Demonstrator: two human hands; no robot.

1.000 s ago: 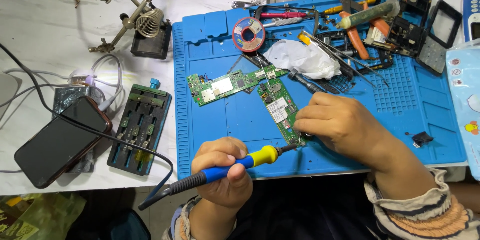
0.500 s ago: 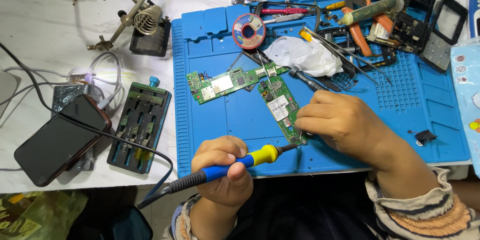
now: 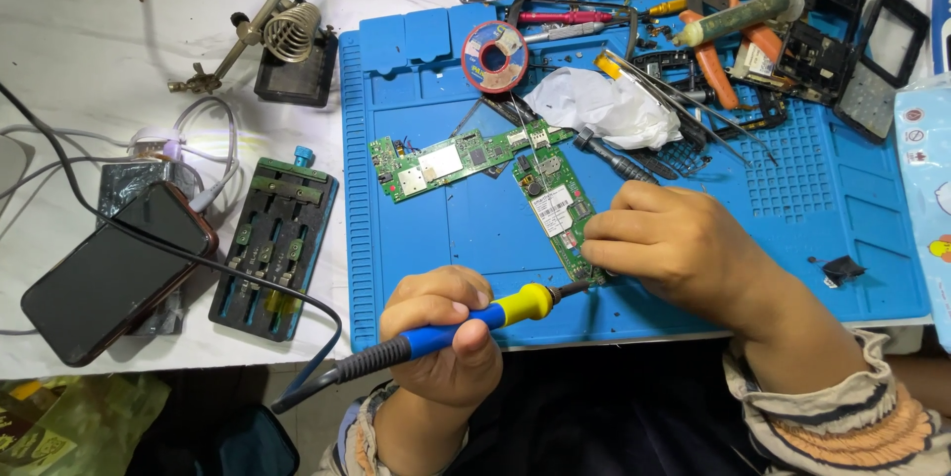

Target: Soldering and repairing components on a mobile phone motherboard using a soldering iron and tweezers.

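Your left hand (image 3: 441, 337) fists the soldering iron (image 3: 466, 322), tip on the circuit board (image 3: 555, 213) your right hand's (image 3: 674, 248) fingers pin near the blue mat's (image 3: 852, 218) front edge.

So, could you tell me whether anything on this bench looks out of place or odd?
Mostly ordinary repair clutter. The crumpled white tissue lies among loose tools on the blue mat, and a small black scrap sits alone near its right edge.
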